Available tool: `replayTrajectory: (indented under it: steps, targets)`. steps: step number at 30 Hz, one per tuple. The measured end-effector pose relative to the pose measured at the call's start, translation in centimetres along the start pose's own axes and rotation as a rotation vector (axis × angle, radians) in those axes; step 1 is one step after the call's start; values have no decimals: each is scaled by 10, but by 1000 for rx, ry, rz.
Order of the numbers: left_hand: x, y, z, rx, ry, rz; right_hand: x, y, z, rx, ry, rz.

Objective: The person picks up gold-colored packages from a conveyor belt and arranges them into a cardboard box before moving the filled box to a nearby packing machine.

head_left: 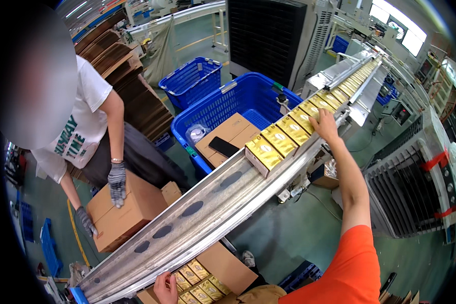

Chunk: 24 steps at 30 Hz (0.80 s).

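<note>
Left hand (165, 287) by glossy gold boxes (197, 283); right hand (325, 126) on gold row (294, 129)

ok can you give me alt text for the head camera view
Seen from above, the person's right hand rests on a row of gold boxes lined up on a sloping metal chute, while the left hand is at an open carton packed with the same boxes. Beside the chute, a co-worker in grey gloves handles a cardboard box near blue baskets.
</note>
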State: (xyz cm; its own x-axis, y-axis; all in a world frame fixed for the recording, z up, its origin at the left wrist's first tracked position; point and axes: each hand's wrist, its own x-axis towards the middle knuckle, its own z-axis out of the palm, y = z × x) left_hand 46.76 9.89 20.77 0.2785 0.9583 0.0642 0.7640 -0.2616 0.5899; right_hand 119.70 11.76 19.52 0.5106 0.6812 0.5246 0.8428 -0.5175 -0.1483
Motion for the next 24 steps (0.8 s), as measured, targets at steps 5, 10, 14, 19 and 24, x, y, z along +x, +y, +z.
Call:
replayTrajectory:
  steps: [5,10,14,19,24]
  targets:
    - [14,17,1,-110,2,-108,47,1,9,58,-515,241]
    - [81,17,3,-367,-245,-290,14,-70,7,239,-727,195]
    - [163,3,49,-765,-524,-372,-32,-168,-10,183,-869,37]
    - [173,-30,32,-386,-399,-88,-122,-302,-10,392,-824,-94]
    - [104,-96,-37,-442,-88,-261,-203,-413,-54,726,-708,6]
